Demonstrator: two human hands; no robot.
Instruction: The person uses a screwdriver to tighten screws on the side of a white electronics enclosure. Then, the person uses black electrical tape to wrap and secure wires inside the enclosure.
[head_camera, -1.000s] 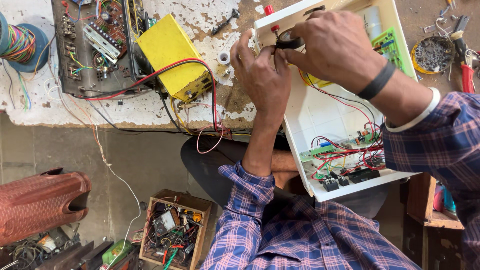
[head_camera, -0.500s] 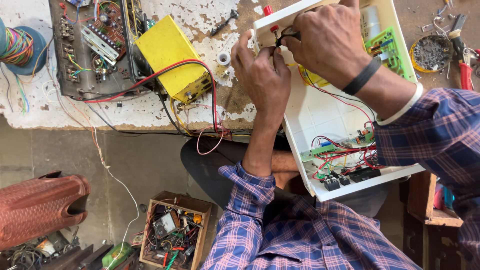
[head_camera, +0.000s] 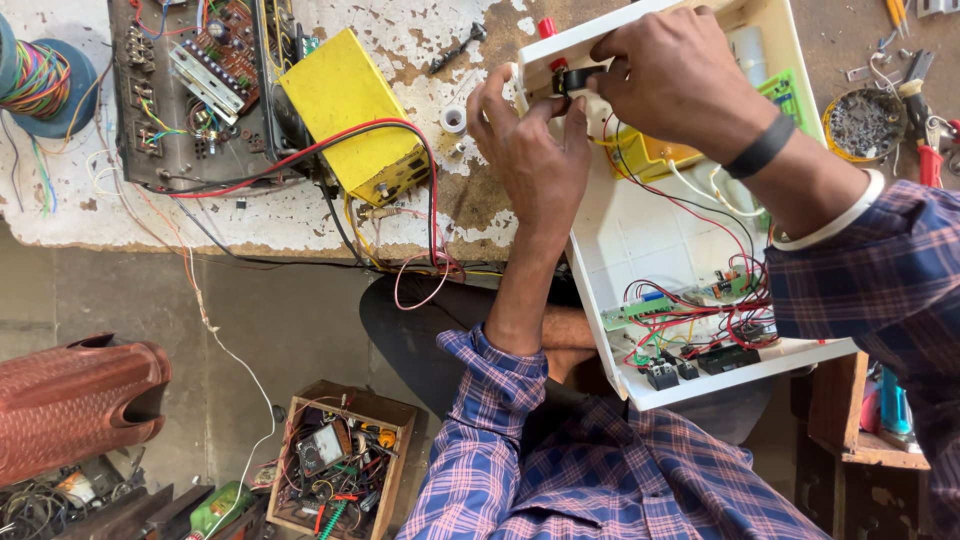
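An open white plastic enclosure (head_camera: 650, 230) lies tilted across the bench edge and my lap. Inside it are green circuit boards, red and black wires (head_camera: 700, 300) and a yellow part (head_camera: 655, 160). My left hand (head_camera: 530, 150) grips the enclosure's upper wall from outside, fingertips by a small black component (head_camera: 578, 76) mounted there. My right hand (head_camera: 680, 75), with a black wristband, reaches in from the right and pinches that same black component. A red terminal (head_camera: 546, 26) sticks out of the wall just above.
On the worn white bench are a yellow box (head_camera: 345, 100) with red and black leads, an open chassis with circuit boards (head_camera: 200, 90), a wire spool (head_camera: 40, 75), a round tin (head_camera: 865, 122) and red-handled pliers (head_camera: 928, 150). A wooden parts box (head_camera: 340, 465) sits on the floor.
Both hands stay on the black component at the enclosure wall. The fingers have shifted slightly, and the view has drifted a little.
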